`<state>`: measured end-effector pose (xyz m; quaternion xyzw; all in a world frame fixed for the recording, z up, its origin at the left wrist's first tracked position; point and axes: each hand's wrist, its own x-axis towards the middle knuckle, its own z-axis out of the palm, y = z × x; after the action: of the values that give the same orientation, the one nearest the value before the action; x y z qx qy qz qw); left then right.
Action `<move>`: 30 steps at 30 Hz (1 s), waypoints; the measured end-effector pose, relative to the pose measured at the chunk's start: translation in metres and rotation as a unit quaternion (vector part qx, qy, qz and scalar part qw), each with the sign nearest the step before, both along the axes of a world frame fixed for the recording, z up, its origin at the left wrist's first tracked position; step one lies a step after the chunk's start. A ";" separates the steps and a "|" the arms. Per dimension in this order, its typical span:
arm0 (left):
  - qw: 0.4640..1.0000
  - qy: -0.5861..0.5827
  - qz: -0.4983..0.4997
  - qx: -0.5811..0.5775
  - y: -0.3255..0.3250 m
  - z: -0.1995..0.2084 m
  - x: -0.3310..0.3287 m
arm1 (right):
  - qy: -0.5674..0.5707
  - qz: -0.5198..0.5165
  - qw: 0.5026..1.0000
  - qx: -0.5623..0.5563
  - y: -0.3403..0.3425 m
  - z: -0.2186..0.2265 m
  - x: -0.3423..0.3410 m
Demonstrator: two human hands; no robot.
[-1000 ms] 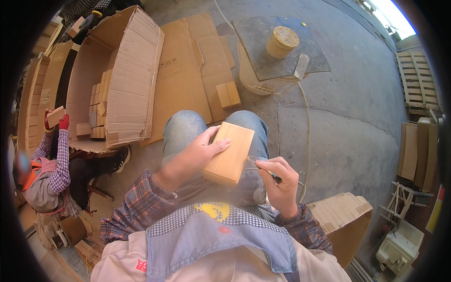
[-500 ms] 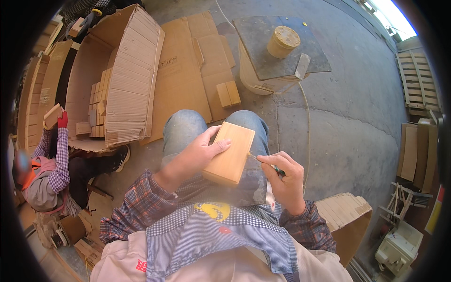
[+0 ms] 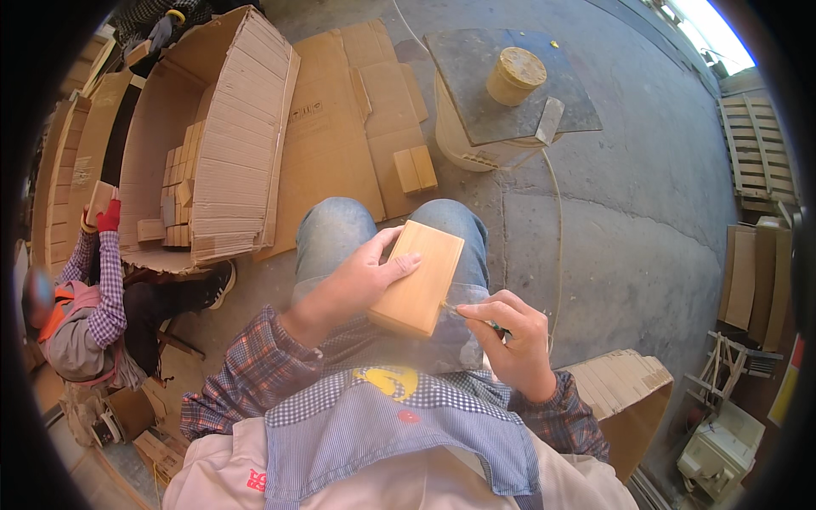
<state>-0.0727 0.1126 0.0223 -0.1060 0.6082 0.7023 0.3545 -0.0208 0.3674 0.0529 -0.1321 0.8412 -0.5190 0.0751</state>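
Over my lap, my left hand (image 3: 367, 274) holds a pale wooden block or box (image 3: 419, 276), thumb on its top face and the other fingers around its far left side. My right hand (image 3: 512, 333) is closed around a small slim tool (image 3: 495, 325) with a green handle and a thin metal shaft. The tool's tip meets the block's right side near its lower corner, with a little yellowish matter on it. Whether the block is solid cannot be made out.
A large open carton (image 3: 242, 144) with stacked wooden blocks (image 3: 180, 183) stands left, beside flattened cardboard (image 3: 327, 136) bearing two blocks (image 3: 415, 169). Ahead, a dark board (image 3: 476, 72) carries a round tub (image 3: 516, 75) and a flat scraper (image 3: 550, 120). A co-worker in red gloves (image 3: 108, 217) holds a block.
My right hand and its tool have moved toward me along the block's right side. The block stays almost in place. At the left, the co-worker has tilted the block in hand more upright.
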 end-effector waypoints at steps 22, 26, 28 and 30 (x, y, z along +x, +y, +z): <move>1.000 -0.014 -0.002 0.016 -0.001 -0.003 -0.002 | -0.092 -0.076 0.986 -0.116 -0.006 -0.011 0.006; 1.000 -0.011 -0.005 0.009 -0.001 -0.002 -0.002 | 0.028 -0.053 0.998 -0.016 -0.009 -0.004 0.005; 1.000 -0.014 -0.005 0.007 -0.001 -0.001 -0.002 | 0.075 -0.037 0.996 0.022 -0.009 -0.002 0.005; 1.000 -0.018 -0.006 0.009 -0.001 0.000 -0.003 | 0.106 -0.034 0.993 0.039 -0.009 -0.001 0.005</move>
<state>-0.0754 0.1111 0.0223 -0.1118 0.5965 0.7035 0.3699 -0.0153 0.3580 0.0523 -0.1546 0.8678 -0.4715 -0.0269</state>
